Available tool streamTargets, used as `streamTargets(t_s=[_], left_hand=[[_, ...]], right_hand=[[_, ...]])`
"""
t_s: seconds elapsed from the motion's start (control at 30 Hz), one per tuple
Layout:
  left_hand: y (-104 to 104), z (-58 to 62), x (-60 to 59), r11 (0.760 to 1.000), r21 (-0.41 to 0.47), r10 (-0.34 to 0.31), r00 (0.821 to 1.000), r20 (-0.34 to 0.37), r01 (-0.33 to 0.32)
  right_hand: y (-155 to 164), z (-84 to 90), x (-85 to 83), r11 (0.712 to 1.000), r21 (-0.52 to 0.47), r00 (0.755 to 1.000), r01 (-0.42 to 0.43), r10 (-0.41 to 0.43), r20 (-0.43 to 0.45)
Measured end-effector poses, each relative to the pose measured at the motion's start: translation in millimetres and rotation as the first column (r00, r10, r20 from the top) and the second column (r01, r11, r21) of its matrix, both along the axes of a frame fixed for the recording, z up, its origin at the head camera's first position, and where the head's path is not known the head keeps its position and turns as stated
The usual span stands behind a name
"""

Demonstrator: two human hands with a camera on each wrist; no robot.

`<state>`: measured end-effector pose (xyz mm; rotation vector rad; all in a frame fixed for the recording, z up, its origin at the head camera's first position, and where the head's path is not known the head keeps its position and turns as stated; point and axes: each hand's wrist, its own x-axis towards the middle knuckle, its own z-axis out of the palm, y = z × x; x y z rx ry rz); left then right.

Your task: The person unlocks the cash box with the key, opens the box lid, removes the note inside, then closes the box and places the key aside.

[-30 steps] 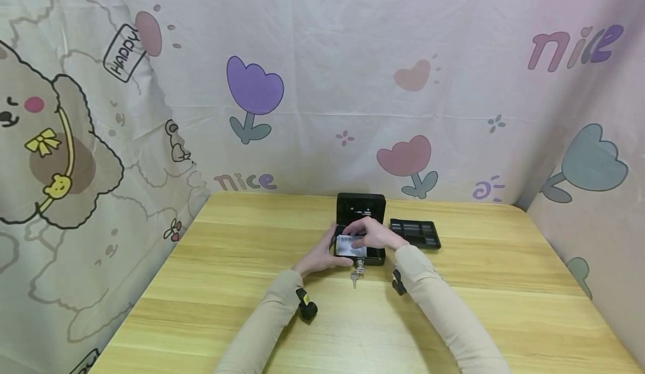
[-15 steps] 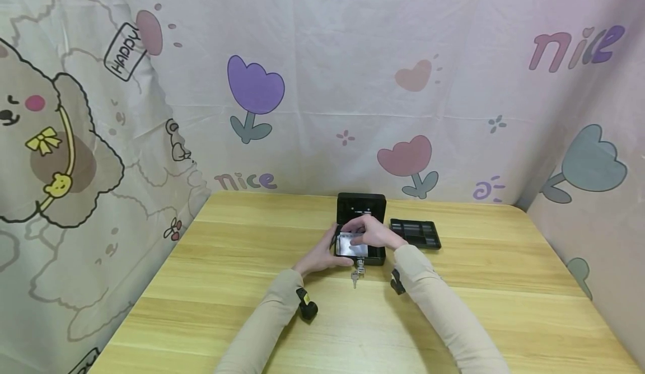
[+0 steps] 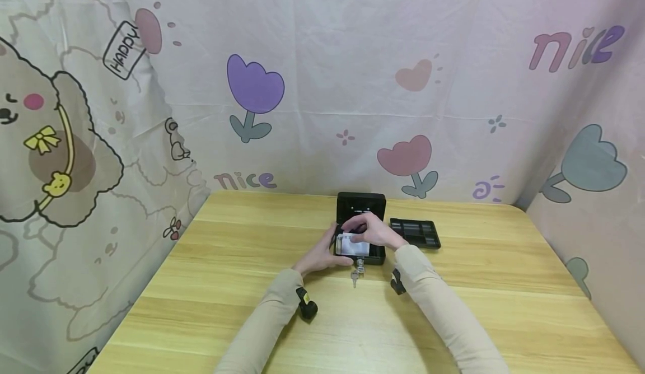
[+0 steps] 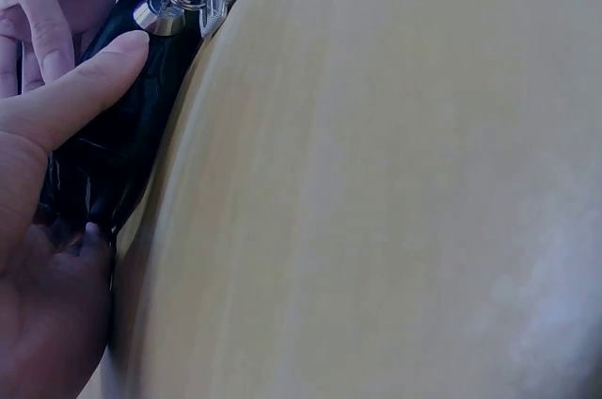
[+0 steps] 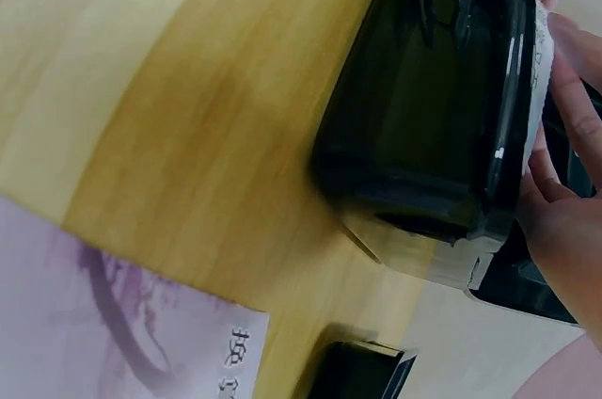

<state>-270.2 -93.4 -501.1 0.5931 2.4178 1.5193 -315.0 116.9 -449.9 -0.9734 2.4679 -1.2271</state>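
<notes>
Pale backdrop (image 3: 322,55), printed with tulips, hearts and lettering; upper half of head view filled by it, both sides covered as well. Wood-grain table (image 3: 478,290) below, crossed from the bottom of the frame by two beige sleeves (image 3: 443,307).

Black box (image 3: 375,260) placed just below and right of centre, toward the table's far edge; lid raised at the back. Both hands found at it. Left hand (image 3: 321,255) wrapped round the box's left side, which is gripped; thumb laid against the front wall, as seen in left wrist view. Right hand (image 3: 375,231) bent over the box from the right, fingers curved; paper (image 3: 356,246) pinched at its upper edge, in the left part of the box. White edge shown above the box's rim at right of right wrist view; number of sheets cannot be told.

Black tray (image 3: 415,234), divided into compartments, laid just right of the box. Silver lock (image 4: 160,15) set in the box's front wall. Keys (image 4: 214,8) hung there on a ring.
</notes>
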Motion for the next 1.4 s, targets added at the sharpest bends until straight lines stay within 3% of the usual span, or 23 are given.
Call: streamTargets(t_s=[0.27,0.4,0.57,0.87,1.07,1.4], left_hand=[[-1,1.9,0.4,0.999,-0.036,0.02,0.999,0.03,-0.019],[-1,1.5,-0.3,0.999,-0.029,0.021,0.999,0.027,-0.02],[-1,0.0,-2.0,1.0,-0.007,0.01,1.0,0.01,-0.01],[1,-1.9,-4.1,0.999,0.039,-0.015,0.999,-0.032,0.017],[2,-2.7,-4.2,0.999,0.035,-0.01,0.999,-0.042,0.012],[1,-3.2,-3.7,1.0,0.008,-0.004,1.0,-0.026,0.005]], right_hand=[[3,1.4,2.1,0.999,0.028,0.999,-0.028,0.028,0.028],[3,0.1,2.4,0.999,0.032,1.0,-0.028,0.028,-0.001],[4,-1.3,3.1,1.0,0.01,0.998,0.026,-0.025,-0.054],[5,1.0,7.8,0.984,-0.074,0.983,0.161,-0.166,-0.075],[5,4.6,11.4,0.975,-0.151,0.982,0.162,-0.173,-0.068],[9,12.7,22.3,0.97,-0.168,0.98,0.177,-0.189,-0.06]])
